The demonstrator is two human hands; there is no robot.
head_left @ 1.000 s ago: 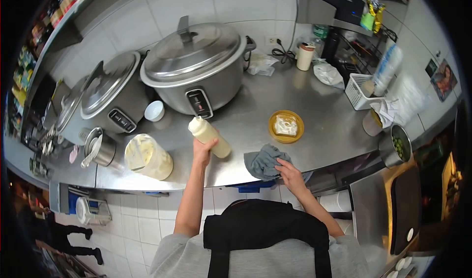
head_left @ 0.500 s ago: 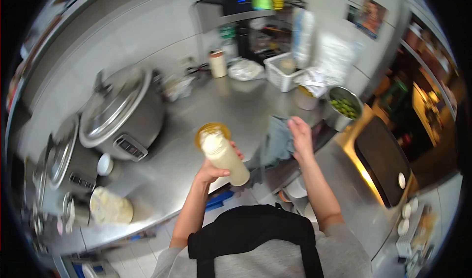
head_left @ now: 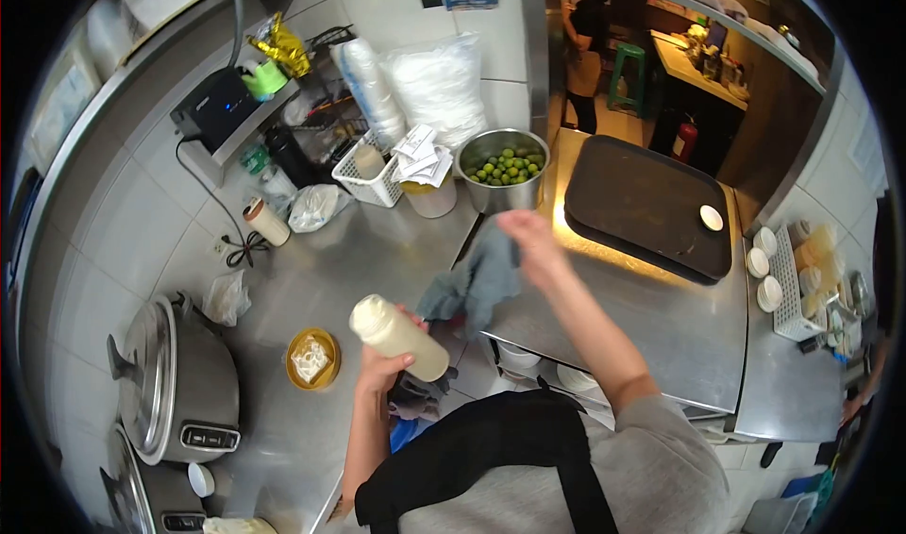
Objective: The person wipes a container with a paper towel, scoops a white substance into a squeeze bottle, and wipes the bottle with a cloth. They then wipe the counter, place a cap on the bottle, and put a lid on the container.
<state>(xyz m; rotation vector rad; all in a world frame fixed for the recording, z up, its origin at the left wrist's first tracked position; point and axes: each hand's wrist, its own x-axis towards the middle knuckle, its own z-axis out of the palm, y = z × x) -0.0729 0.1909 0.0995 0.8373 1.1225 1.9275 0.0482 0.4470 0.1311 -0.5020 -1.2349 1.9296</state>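
My left hand [head_left: 382, 369] is closed around a clear squeeze bottle [head_left: 406, 343] full of a pale cream sauce. The bottle leans to the upper left, and its top shows no nozzle. My right hand [head_left: 536, 246], smeared by motion, is at the upper end of a grey-blue cloth [head_left: 477, 279]. The cloth hangs from it near the corner between two counters; the exact grip of the fingers is hard to see. Left of the bottle, a round amber-yellow container [head_left: 328, 375] with something white inside sits on the steel counter [head_left: 377, 251].
Two large cookers [head_left: 208, 374] line the left side. A metal pot of green citrus fruits [head_left: 505, 168], a tub topped with papers [head_left: 429, 199] and a white basket [head_left: 373, 190] stand at the back. Dark trays [head_left: 642, 204] lie right. Beyond the opening stands a person [head_left: 585, 53].
The view has turned to the right, bringing the trays and opening further in. My left hand still holds the bottle, now to the right of the amber container. My right hand stays with the cloth.
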